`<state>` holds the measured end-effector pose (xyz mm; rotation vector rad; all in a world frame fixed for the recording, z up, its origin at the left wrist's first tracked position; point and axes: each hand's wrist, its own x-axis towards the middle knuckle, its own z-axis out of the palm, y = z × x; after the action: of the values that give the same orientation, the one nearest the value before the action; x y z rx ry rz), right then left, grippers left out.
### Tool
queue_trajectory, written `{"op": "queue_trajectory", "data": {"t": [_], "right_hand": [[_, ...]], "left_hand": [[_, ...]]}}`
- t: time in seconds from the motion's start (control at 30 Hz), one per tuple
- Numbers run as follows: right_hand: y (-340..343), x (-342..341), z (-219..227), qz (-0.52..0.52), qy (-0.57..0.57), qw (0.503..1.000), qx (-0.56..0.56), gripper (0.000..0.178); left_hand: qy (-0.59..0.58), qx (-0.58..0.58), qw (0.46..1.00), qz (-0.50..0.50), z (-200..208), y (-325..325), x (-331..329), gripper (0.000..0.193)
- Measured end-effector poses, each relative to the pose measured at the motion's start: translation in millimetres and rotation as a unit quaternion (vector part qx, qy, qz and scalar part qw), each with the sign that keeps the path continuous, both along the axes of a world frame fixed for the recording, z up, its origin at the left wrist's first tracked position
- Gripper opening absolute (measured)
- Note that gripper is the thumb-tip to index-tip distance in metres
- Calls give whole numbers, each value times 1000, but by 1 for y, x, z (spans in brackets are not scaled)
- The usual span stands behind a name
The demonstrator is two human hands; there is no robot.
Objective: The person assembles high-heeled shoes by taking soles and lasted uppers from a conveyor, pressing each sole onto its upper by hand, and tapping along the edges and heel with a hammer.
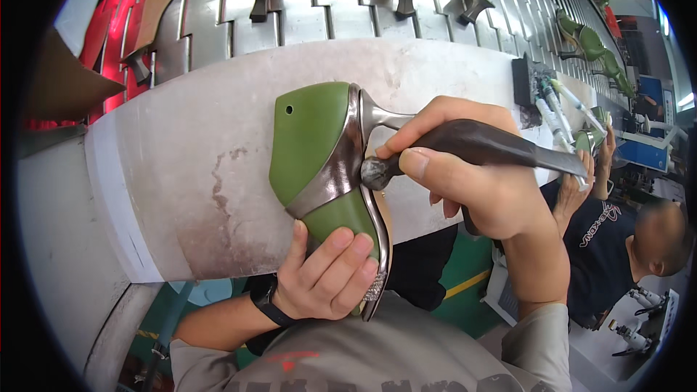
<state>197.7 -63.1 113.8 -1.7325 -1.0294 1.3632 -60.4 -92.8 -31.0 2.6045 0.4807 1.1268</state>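
A green shoe last point(312, 141) with a hole near its top lies on its side on the pale work surface point(174, 167). Around it sits a high-heeled shoe whose dark bronze metallic strap point(341, 174) crosses the last; its slim heel point(385, 116) points right, partly behind my fingers. My left hand point(328, 272) grips the front of the last near the table's close edge. In my right hand point(483, 181) is a dark hammer point(465, 139), its rounded grey face against or just beside the strap at the sole edge. Its flat end points right.
Beyond the work surface runs a metal slat conveyor point(290, 22) carrying several tan soles with dark heels point(406, 0). A dark holder point(534, 83) with pens or brushes stands at the right end. A co-worker point(617, 239) handles another green last at right.
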Motion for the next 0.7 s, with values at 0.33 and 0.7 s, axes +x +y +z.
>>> {"op": "queue_trajectory", "data": {"t": [0.33, 0.7], "right_hand": [[-63, 21, -18, 68, -401, 875, 261, 23], [-114, -44, -56, -175, 475, 859, 76, 64]], "left_hand": [[-80, -193, 977, -45, 21, 10, -14, 110], [-375, -609, 658, -235, 56, 82, -55, 66]]}}
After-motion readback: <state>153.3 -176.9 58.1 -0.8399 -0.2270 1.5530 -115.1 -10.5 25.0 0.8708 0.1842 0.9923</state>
